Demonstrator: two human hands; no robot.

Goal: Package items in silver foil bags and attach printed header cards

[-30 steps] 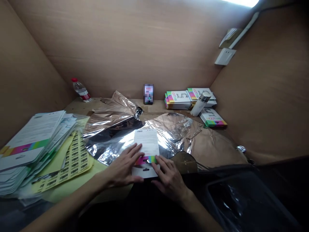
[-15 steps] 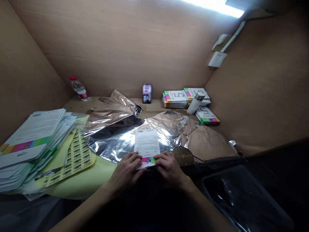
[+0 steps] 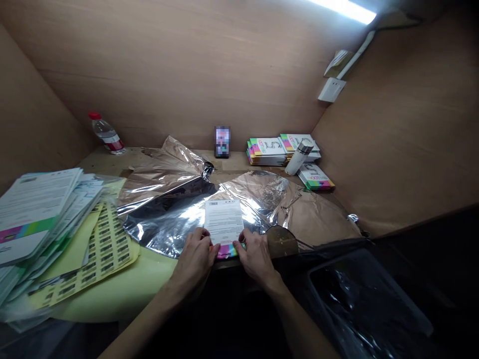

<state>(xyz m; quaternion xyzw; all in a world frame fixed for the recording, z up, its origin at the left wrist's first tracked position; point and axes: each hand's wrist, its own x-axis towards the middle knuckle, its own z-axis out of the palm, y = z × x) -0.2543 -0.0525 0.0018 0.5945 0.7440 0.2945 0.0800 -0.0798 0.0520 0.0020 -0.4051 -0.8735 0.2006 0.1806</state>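
A white printed card (image 3: 223, 222) with a barcode at its top and a rainbow band along its lower edge lies on a crumpled silver-and-copper foil sheet (image 3: 168, 219). My left hand (image 3: 194, 259) grips the card's lower left corner between fingers and thumb. My right hand (image 3: 256, 257) holds the lower right corner in the same way. The card's lower edge is partly hidden behind my fingers. Both hands rest near the edge of the bench.
Tall stacks of printed cards (image 3: 41, 214) and a yellow label sheet (image 3: 107, 249) lie left. At the back stand a water bottle (image 3: 106, 133), colourful boxes (image 3: 266, 152) and a white flask (image 3: 299, 157). A dark plastic tub (image 3: 366, 304) sits low right.
The card's white lower end with its slot no longer shows, leaving the rainbow band at the bottom edge. My hands have moved from its face to its lower corners.
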